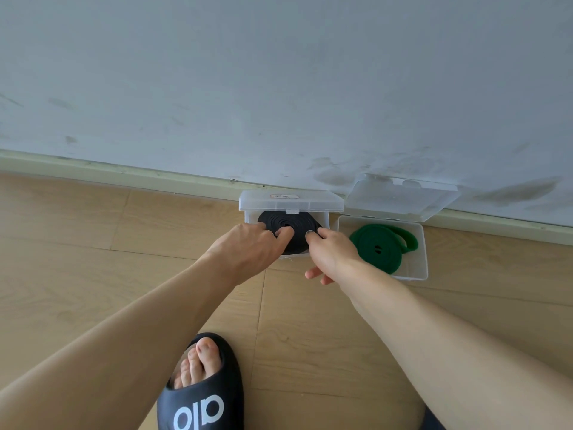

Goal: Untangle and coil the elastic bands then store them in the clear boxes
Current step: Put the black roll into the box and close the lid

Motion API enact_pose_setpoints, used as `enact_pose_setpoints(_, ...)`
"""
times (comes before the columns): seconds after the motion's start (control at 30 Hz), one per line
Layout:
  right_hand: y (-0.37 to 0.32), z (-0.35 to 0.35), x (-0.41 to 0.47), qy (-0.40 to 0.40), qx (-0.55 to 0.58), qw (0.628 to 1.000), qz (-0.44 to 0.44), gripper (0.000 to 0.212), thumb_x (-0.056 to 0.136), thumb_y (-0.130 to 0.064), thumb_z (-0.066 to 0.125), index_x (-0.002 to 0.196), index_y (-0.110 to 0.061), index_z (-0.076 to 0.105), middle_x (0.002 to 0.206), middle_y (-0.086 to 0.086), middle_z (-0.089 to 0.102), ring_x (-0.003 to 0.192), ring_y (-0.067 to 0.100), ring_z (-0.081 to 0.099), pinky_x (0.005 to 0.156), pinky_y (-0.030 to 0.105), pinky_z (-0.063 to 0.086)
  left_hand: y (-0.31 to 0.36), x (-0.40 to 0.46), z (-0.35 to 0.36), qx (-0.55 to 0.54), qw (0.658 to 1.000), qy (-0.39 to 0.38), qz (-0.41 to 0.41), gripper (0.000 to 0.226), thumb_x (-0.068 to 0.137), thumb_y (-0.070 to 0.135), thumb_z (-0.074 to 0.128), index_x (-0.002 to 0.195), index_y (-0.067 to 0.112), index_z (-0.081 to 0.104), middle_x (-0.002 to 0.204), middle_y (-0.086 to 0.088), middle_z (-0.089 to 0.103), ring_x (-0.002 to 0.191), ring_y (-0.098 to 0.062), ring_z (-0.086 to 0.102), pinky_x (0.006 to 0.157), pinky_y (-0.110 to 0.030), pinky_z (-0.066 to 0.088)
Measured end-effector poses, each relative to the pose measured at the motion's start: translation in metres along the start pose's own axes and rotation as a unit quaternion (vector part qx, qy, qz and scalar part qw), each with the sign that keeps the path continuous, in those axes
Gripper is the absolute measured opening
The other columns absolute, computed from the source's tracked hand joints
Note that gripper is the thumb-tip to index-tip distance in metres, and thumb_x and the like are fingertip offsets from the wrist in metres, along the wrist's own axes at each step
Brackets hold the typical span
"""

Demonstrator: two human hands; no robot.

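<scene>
Head view: left hand [248, 246] and right hand [330, 254] both pinch the coiled black band [290, 229] inside a clear box [324, 218] on the floor by the wall.

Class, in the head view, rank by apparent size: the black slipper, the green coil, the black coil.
1. black slipper, though it is nearest the camera.
2. green coil and black coil: unsure, hands cover part of the black one.

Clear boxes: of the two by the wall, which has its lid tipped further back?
The right box, holding the green band. Its lid leans back against the wall; the left box's lid hangs forward over the black band.
</scene>
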State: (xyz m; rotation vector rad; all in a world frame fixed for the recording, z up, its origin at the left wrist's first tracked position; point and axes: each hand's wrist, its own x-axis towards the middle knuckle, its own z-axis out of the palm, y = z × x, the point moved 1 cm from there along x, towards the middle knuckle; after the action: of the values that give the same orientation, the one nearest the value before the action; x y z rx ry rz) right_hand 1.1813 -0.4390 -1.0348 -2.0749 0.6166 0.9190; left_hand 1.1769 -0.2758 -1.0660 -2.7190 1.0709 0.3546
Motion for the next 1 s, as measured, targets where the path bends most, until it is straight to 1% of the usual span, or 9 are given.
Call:
enact_pose_setpoints(0.23,0.002,-0.005,0.007,-0.029,-0.047,0.998,-0.004,0.060,0.108,-0.042,0.035,0.165,-0.025,0.023,0.150,-0.004,0.049,0.053,0.013,0.068,0.043,0.022,0.048,-0.001,0.004,-0.008,0.032,0.998,-0.046,-0.014,0.043,0.097,-0.006,0.041,0.135,0.011,0.033,0.064,0.001,0.037,0.070,-0.024,0.051,0.048,-0.030,0.027)
enact_pose_setpoints(0.33,0.000,-0.005,0.005,-0.048,-0.052,0.997,0.016,0.059,0.109,-0.042,0.034,0.165,-0.026,0.022,0.114,-0.005,0.061,0.081,0.025,0.078,0.060,0.030,0.057,-0.003,0.007,-0.013,0.030,0.997,-0.064,-0.026,0.041,0.099,-0.002,0.046,0.135,0.014,0.034,0.064,0.001,0.037,0.066,-0.023,0.049,0.048,-0.029,0.028)
enact_pose_setpoints(0.4,-0.001,-0.005,0.007,-0.049,-0.072,0.996,0.024,0.058,0.109,-0.039,0.034,0.164,-0.024,0.023,0.102,-0.003,0.056,0.084,0.027,0.075,0.068,0.034,0.058,-0.004,0.007,-0.013,0.028,0.996,-0.076,-0.035,0.042,0.098,-0.002,0.048,0.134,0.015,0.034,0.064,0.001,0.037,0.064,-0.022,0.048,0.047,-0.029,0.026)
enact_pose_setpoints(0.47,0.000,-0.003,0.009,-0.029,-0.145,0.989,-0.006,0.050,0.110,-0.034,0.033,0.157,-0.016,0.037,0.104,0.007,0.064,0.078,0.027,0.067,0.072,0.037,0.056,-0.006,0.007,-0.011,0.024,0.996,-0.076,-0.044,0.038,0.101,0.004,0.049,0.134,0.016,0.035,0.063,0.002,0.038,0.059,-0.020,0.045,0.050,-0.030,0.033)
enact_pose_setpoints(0.53,0.006,0.003,0.010,0.026,-0.238,0.968,-0.078,0.037,0.110,-0.029,0.034,0.131,-0.008,0.056,0.110,0.017,0.069,0.080,0.030,0.058,0.071,0.037,0.049,-0.007,0.009,-0.010,0.015,0.996,-0.075,-0.049,0.029,0.107,0.018,0.048,0.133,0.017,0.035,0.063,0.001,0.036,0.057,-0.020,0.043,0.055,-0.032,0.038)
enact_pose_setpoints(0.6,0.013,0.009,0.009,0.075,-0.307,0.940,-0.131,0.029,0.111,-0.025,0.035,0.115,-0.005,0.055,0.110,0.019,0.068,0.080,0.032,0.052,0.065,0.035,0.039,-0.009,0.011,-0.011,0.005,0.996,-0.080,-0.049,0.029,0.110,0.031,0.045,0.134,0.019,0.036,0.065,0.000,0.035,0.064,-0.022,0.047,0.059,-0.032,0.040)
enact_pose_setpoints(0.67,0.015,0.011,0.006,0.094,-0.358,0.916,-0.157,0.029,0.111,-0.025,0.035,0.116,-0.003,0.054,0.109,0.018,0.069,0.081,0.032,0.052,0.064,0.035,0.036,-0.010,0.013,-0.015,0.002,0.995,-0.084,-0.050,0.031,0.110,0.037,0.044,0.135,0.020,0.037,0.066,0.000,0.034,0.068,-0.023,0.049,0.060,-0.032,0.039)
enact_pose_setpoints(0.8,0.013,0.007,0.006,0.093,-0.403,0.888,-0.199,0.039,0.111,-0.031,0.039,0.129,-0.001,0.056,0.130,0.015,0.054,0.116,0.031,0.052,0.083,0.038,0.044,-0.011,0.010,-0.015,0.001,0.995,-0.085,-0.059,0.033,0.110,0.039,0.042,0.137,0.021,0.038,0.070,0.001,0.042,0.070,-0.022,0.051,0.060,-0.031,0.038)
enact_pose_setpoints(1.0,0.015,-0.009,0.010,0.072,-0.373,0.901,-0.208,0.028,0.108,-0.030,0.046,0.094,-0.008,0.057,0.107,0.007,0.035,0.087,0.026,0.048,0.074,0.036,0.043,-0.013,0.008,-0.016,-0.032,0.992,-0.093,-0.077,0.031,0.109,0.039,0.043,0.135,0.022,0.041,0.089,0.000,0.050,0.074,-0.023,0.051,0.061,-0.032,0.037)
